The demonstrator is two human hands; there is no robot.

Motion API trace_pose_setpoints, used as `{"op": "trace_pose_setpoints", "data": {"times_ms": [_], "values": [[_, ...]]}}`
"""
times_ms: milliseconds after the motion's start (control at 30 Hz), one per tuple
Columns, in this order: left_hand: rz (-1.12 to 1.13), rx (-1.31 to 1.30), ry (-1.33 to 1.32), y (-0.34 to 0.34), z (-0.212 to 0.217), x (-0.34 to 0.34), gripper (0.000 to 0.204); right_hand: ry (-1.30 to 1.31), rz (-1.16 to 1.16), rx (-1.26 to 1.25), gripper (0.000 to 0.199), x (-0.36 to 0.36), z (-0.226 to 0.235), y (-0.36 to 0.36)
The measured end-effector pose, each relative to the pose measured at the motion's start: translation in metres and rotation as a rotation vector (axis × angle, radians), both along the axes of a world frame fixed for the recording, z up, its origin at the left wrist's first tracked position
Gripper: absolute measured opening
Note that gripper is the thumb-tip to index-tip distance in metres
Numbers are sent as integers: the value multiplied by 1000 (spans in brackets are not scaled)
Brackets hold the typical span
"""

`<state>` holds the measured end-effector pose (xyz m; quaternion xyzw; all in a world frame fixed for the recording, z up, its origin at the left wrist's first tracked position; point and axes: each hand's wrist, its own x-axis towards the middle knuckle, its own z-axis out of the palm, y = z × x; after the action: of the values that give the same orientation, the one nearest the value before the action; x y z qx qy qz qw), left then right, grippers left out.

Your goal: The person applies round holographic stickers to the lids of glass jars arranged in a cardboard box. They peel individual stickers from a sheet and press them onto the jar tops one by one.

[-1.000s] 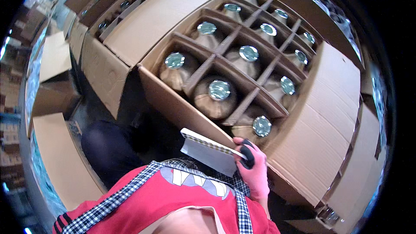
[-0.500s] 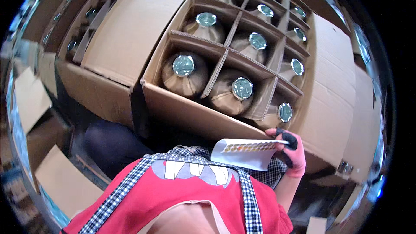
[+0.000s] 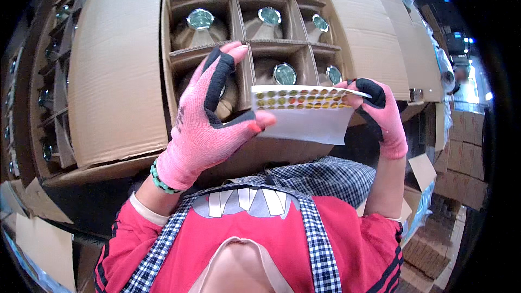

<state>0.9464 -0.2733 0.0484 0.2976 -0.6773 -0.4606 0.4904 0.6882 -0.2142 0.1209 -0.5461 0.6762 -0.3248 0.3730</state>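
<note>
My right hand point(image 3: 384, 114), in a pink and black glove with bare fingertips, pinches the right end of a white sheet of round gold stickers point(image 3: 304, 122). The sheet spans the near edge of an open cardboard box. Over the box's near left compartment is my left hand point(image 3: 198, 119), gloved alike, its thumb and fingers spread. The thumb tip is close to the sheet's left edge; whether it touches I cannot tell. Glass bottles point(image 3: 284, 74) with shiny greenish tops stand upright in the compartments between cardboard dividers point(image 3: 241, 17). My left hand partly hides the near left bottle.
A box flap point(image 3: 361, 27) folds out on the right, and a wide flap point(image 3: 119, 65) lies to the left. Further left stands another divided box with bottles point(image 3: 44, 97). Stacked cartons point(image 3: 461, 157) stand at the far right.
My left hand has come into view over the box. My right hand has raised the sticker sheet, now over the box's near edge. The view has shifted.
</note>
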Motion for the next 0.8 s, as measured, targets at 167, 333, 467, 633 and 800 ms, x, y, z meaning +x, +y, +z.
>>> {"op": "trace_pose_setpoints", "data": {"times_ms": [167, 333, 467, 633, 800], "values": [[-300, 523, 14, 20, -41, -3, 26, -293, -2, -29, 24, 27, -20, 21], [-358, 684, 4, 14, -36, -5, 18, -299, -155, -90, 20, 37, -28, 35], [-362, 592, -23, 15, -34, -8, 19, -275, -213, 39, 24, 25, -37, 44], [-356, 435, -109, 15, -40, -6, 18, -395, -197, 1, 29, 17, -57, 52], [-332, 578, -65, 17, -33, -12, 20, -434, -125, 20, 26, 3, -64, 50]]}}
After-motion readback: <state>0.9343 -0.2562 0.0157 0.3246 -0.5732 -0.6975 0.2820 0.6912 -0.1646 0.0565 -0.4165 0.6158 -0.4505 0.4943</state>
